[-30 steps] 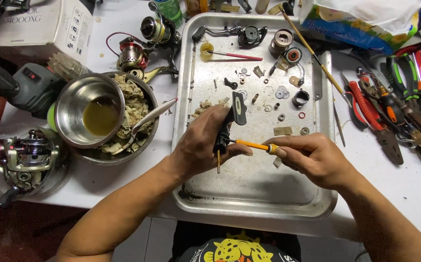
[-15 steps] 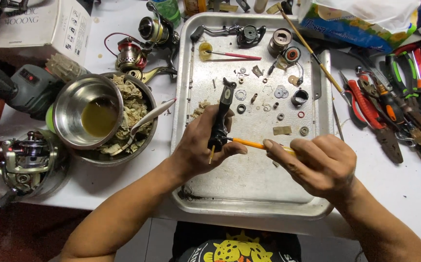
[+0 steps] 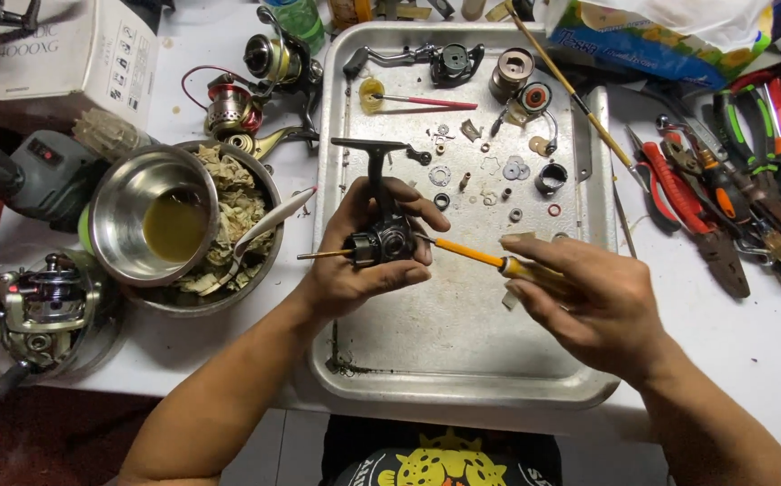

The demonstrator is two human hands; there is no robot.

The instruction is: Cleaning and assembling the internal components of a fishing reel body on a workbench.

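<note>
My left hand (image 3: 363, 256) grips a black fishing reel body (image 3: 381, 229) over the metal tray (image 3: 462, 360); its foot points away from me and a thin shaft sticks out to the left. My right hand (image 3: 588, 306) holds an orange-handled screwdriver (image 3: 476, 255) whose tip meets the reel body's right side. Small washers, rings and screws (image 3: 498, 180) lie scattered on the tray beyond my hands.
Left of the tray a steel bowl (image 3: 152, 225) with yellowish liquid sits in a larger bowl of rags. A reel (image 3: 35, 306) rests at the left edge; more reels (image 3: 255, 81) and a white box (image 3: 67, 49) lie behind. Pliers and cutters (image 3: 723, 180) crowd the right.
My left hand has turned the reel body, so its foot now points away and the shaft to the left. The screwdriver tip has come in against the reel's right side.
</note>
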